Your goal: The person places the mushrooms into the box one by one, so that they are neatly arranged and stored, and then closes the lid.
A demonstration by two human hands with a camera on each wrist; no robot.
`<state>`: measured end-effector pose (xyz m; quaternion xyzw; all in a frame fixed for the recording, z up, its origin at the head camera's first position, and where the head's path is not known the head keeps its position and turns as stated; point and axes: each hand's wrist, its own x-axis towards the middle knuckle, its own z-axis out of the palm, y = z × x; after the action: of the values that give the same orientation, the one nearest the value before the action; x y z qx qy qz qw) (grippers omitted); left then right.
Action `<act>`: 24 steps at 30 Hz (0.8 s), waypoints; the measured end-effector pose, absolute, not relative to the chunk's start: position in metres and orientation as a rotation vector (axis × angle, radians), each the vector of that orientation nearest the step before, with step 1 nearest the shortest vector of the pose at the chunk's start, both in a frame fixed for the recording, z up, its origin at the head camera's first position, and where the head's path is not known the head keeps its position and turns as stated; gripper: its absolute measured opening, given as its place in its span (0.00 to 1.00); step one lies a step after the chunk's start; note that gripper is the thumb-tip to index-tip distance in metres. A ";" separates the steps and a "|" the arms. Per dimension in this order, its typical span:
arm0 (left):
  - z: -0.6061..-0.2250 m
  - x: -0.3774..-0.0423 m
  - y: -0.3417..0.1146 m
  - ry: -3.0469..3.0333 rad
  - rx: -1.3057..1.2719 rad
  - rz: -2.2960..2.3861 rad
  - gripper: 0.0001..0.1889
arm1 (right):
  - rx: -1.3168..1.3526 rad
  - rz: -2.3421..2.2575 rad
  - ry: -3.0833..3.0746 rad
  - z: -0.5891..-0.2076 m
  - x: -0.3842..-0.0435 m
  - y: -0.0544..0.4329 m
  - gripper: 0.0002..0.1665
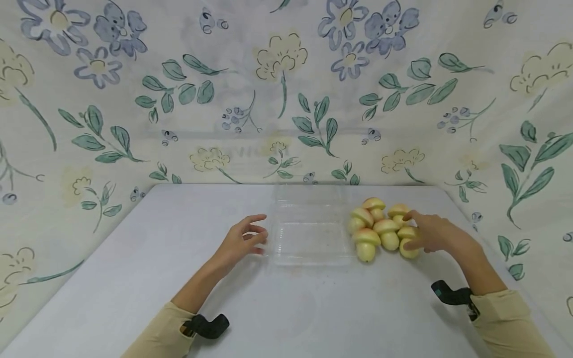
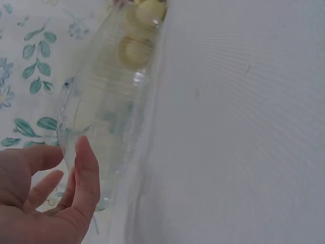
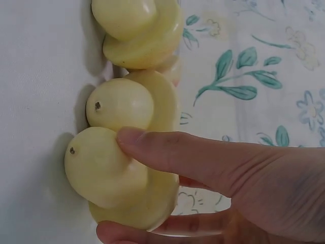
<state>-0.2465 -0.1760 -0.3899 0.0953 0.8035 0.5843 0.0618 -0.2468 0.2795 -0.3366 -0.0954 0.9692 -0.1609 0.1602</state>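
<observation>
Several pale yellow, mushroom-shaped pieces point(image 1: 367, 252) with pink-tinged caps stand in a cluster right of a clear plastic box point(image 1: 313, 243). My right hand point(image 1: 431, 232) grips the front right mushroom-shaped piece point(image 3: 99, 168), thumb against its near side and fingers round the far side of its cap. A second piece point(image 3: 119, 104) stands right beside the thumb tip. At the box's left edge is my left hand point(image 1: 243, 237), its fingers loosely bent and spread apart. In the left wrist view those fingers point(image 2: 87, 178) overlap the box's clear wall.
A white table point(image 1: 286, 308) runs back to a hanging floral cloth point(image 1: 250, 124). The box's transparent raised lid point(image 1: 309, 194) stands at its back. Black bands point(image 1: 208, 327) with camera mounts sit on both wrists over beige sleeves point(image 1: 161, 330).
</observation>
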 end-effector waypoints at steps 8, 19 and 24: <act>-0.389 -0.249 -0.176 2.208 0.213 1.908 0.26 | -0.306 -0.486 2.764 -0.340 -0.248 0.276 0.40; -0.388 -0.249 -0.180 2.168 0.197 1.904 0.26 | -0.318 -0.515 2.725 -0.348 -0.253 0.282 0.46; -0.388 -0.252 -0.180 2.170 0.209 1.902 0.26 | -0.343 -0.550 2.696 -0.348 -0.256 0.286 0.47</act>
<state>-0.2516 -0.1803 -0.3882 0.0716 0.7443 0.6523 0.1240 -0.2556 0.2862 -0.3481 -0.1217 0.9558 -0.1950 0.1835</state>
